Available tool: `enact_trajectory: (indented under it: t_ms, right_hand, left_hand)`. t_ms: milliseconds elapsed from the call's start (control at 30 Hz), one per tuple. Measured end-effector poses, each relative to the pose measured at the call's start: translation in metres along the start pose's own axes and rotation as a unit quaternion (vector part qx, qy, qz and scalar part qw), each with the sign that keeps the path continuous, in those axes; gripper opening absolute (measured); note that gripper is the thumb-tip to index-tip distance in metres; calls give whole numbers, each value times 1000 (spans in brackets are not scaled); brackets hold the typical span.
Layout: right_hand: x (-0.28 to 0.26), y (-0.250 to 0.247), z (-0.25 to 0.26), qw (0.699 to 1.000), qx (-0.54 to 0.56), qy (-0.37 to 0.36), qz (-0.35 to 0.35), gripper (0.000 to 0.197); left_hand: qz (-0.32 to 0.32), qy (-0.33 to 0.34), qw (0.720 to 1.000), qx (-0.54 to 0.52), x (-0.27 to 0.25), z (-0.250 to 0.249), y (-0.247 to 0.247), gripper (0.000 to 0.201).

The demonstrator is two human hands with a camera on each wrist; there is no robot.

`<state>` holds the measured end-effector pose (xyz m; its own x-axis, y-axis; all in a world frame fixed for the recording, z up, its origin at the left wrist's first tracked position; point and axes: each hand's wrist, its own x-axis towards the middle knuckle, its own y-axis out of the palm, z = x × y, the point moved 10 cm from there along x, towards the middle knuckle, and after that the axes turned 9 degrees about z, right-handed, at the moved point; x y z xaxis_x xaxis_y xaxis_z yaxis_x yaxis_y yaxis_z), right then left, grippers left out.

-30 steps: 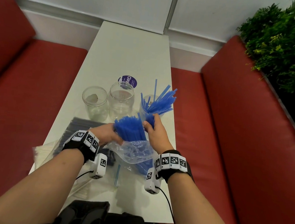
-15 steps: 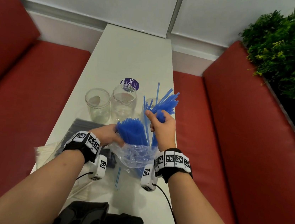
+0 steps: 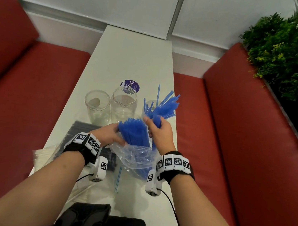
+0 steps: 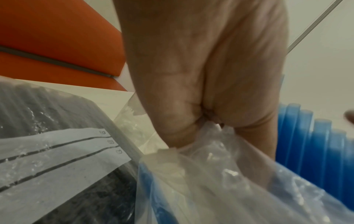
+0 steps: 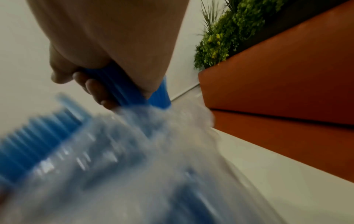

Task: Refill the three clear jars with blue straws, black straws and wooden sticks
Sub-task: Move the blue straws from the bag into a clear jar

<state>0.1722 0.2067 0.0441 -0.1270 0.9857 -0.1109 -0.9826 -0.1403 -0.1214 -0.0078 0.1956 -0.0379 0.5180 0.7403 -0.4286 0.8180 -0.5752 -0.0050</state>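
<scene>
Three clear jars stand in a row on the white table [image 3: 135, 60]: the left jar [image 3: 97, 106], the middle jar [image 3: 123, 103], and the right jar [image 3: 147, 109], which holds several blue straws. My left hand [image 3: 109, 135] pinches the rim of a clear plastic bag [image 3: 135, 158] full of blue straws [image 3: 135, 132]; the same bag [image 4: 220, 174] fills the left wrist view. My right hand [image 3: 158, 131] grips a bunch of blue straws [image 3: 165, 109] lifted partly out of the bag, beside the right jar. That bunch [image 5: 126, 89] shows in my fist.
A bag of black straws [image 3: 80, 130] lies left of my hands, and a pale bag [image 3: 45, 156] beneath it at the table's left edge. A loose blue straw [image 3: 118, 178] lies near me. A purple sticker [image 3: 130, 85] sits behind the jars. Red benches flank the table; plants at right.
My right hand has drawn its bunch of blue straws up out of the bag and toward the right jar. The left hand has kept its hold on the bag.
</scene>
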Motion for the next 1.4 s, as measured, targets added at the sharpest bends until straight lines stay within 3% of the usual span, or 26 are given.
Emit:
enact_trajectory:
  t_ms: [133, 300, 567, 800, 933, 1167, 1267, 1400]
  right_hand:
    - [13, -10, 54, 997, 20, -65, -24, 37]
    - [14, -20, 69, 996, 32, -81, -28, 35]
    - [19, -51, 151, 974, 88, -192, -83, 31]
    - [35, -76, 232, 921, 184, -320, -127, 29]
    - [59, -73, 209, 938, 131, -271, -174, 29]
    - [91, -53, 123, 972, 43, -161, -166, 33]
    - [98, -48, 99, 981, 13, -135, -137, 32]
    - [96, -54, 93, 978, -22, -142, -149, 17]
  left_hand:
    - [14, -6, 1000, -4, 0, 2, 1, 71]
    - [4, -3, 1000, -15, -2, 5, -3, 68]
    - [-1, -5, 1000, 5, 1, 7, -6, 60]
    - [3, -20, 1000, 14, -1, 13, -12, 56]
    - [12, -20, 1000, 3, -3, 13, -11, 57]
    - [13, -24, 1000, -1, -5, 12, -9, 59]
    - [6, -24, 1000, 9, -7, 9, -10, 58]
    - [12, -26, 1000, 13, -9, 7, -8, 57]
